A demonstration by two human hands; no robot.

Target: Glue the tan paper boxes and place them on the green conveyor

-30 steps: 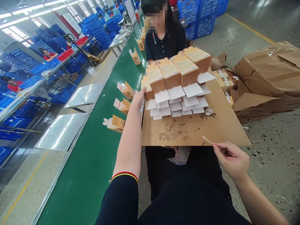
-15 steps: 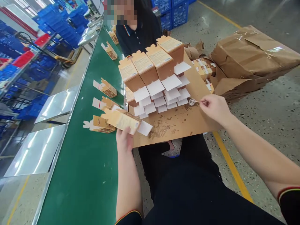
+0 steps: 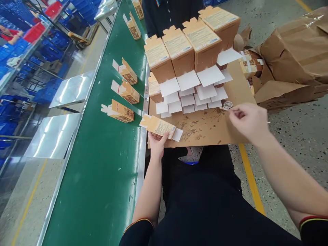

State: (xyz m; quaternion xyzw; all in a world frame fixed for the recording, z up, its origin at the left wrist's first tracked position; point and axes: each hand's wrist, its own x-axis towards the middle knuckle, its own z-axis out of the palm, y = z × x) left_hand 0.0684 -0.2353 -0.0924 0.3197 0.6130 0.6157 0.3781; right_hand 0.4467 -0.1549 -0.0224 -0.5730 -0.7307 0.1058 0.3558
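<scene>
My left hand (image 3: 156, 142) grips a small tan carton (image 3: 160, 127) with an open white flap, held at the near edge of a brown cardboard sheet (image 3: 215, 130) on my lap. My right hand (image 3: 249, 121) is closed in a pinch on a thin stick, its tip by a small round glue cup (image 3: 227, 105) on the sheet. Several upright tan cartons (image 3: 179, 51) with white flaps (image 3: 189, 92) stand in stacked rows at the far side of the sheet.
A green conveyor belt (image 3: 102, 171) runs on the left and carries three open cartons (image 3: 123, 111). Another person in dark clothes (image 3: 166, 13) sits across the sheet. Brown paper packaging (image 3: 294, 58) lies on the floor at right. Blue crates fill the back left.
My left hand took a carton from the stack and brought it down to the sheet's near edge. My right hand moved up from the near edge to the glue cup.
</scene>
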